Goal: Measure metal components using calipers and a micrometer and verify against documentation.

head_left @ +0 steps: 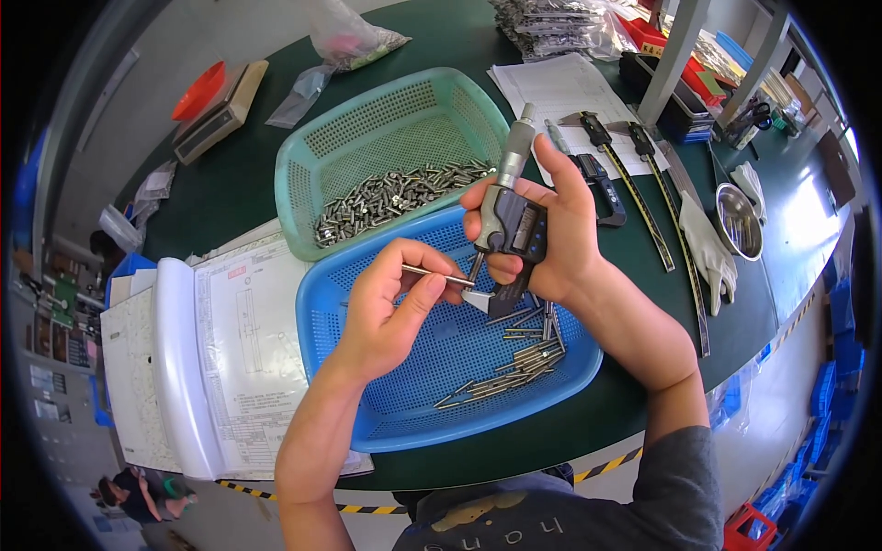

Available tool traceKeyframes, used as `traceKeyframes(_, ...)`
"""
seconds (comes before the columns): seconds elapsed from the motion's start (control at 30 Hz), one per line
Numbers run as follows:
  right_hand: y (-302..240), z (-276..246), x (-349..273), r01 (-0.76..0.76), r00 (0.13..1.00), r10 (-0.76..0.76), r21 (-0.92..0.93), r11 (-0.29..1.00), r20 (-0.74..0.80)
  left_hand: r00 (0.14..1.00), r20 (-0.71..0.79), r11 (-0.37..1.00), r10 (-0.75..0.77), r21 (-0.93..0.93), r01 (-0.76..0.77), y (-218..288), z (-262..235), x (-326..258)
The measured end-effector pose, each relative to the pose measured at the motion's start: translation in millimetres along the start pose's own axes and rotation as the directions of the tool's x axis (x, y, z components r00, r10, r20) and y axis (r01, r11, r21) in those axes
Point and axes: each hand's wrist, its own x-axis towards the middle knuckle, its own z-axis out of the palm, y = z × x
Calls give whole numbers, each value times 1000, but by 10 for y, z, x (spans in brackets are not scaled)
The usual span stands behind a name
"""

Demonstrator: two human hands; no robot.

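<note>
My left hand (390, 298) pinches a thin metal pin (427, 272) between thumb and fingers. The pin's far end lies at the jaws of a digital micrometer (507, 220); whether both jaws touch it I cannot tell. My right hand (574, 220) is wrapped round the micrometer's frame, its thumb raised beside the grey thimble. Both hands are above a blue plastic basket (395, 418), where several long thin pins (519, 367) lie loose toward the right. Behind it, a pale green basket (292, 188) holds a heap of short metal pins (395, 204).
An open binder with a technical drawing (253, 321) lies left. Two calipers (634, 184), another micrometer (602, 191), white gloves (707, 243) and a metal bowl (755, 241) are on the right. A scale (220, 119), plastic bags (354, 41) and a shelf post (675, 64) stand farther back.
</note>
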Motion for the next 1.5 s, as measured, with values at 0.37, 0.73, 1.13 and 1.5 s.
traceKeyframes(0.37,33,20,37,31,998,-35,-81,996,-52,1000,-8,996,-3,88,4,-2,-13,-2)
traceKeyframes(0.73,26,0,27,69,997,-72,-132,989,-21,1000,6,998,24,58,-24,-24,-15,12)
traceKeyframes(1.13,45,28,13,112,993,-115,-168,979,-7,992,-23,988,-125,-91,122,-4,-75,21)
traceKeyframes(1.5,43,49,9,112,994,-112,-71,991,6,997,-5,994,-73,-84,73,-29,-41,23)
